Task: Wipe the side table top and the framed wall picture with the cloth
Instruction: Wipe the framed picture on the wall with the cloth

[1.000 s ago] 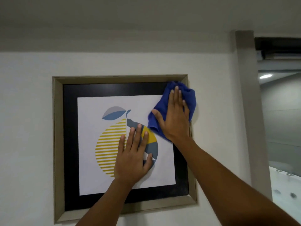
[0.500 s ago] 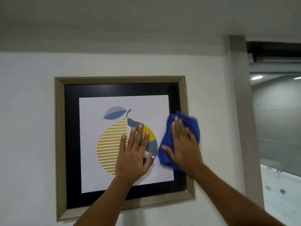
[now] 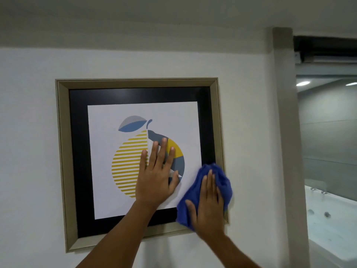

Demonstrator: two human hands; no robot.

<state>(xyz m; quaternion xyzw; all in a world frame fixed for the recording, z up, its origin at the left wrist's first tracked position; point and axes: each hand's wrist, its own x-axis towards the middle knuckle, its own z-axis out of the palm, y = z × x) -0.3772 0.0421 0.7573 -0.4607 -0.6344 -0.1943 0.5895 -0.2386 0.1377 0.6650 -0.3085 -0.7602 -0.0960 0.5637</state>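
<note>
The framed picture hangs on the white wall, with a beige frame, a black mat and a print of a yellow and blue fruit. My left hand lies flat on the glass over the fruit, fingers spread. My right hand presses a bunched blue cloth against the picture's lower right corner, over the mat and the frame's edge. The side table is out of view.
A beige pillar stands right of the picture. Beyond it is a glass opening onto a room with a white bathtub. Bare white wall lies left of the frame and below it.
My right hand has slid the cloth down the picture's right side, from the upper right corner to the lower right corner. My left hand has stayed flat on the glass.
</note>
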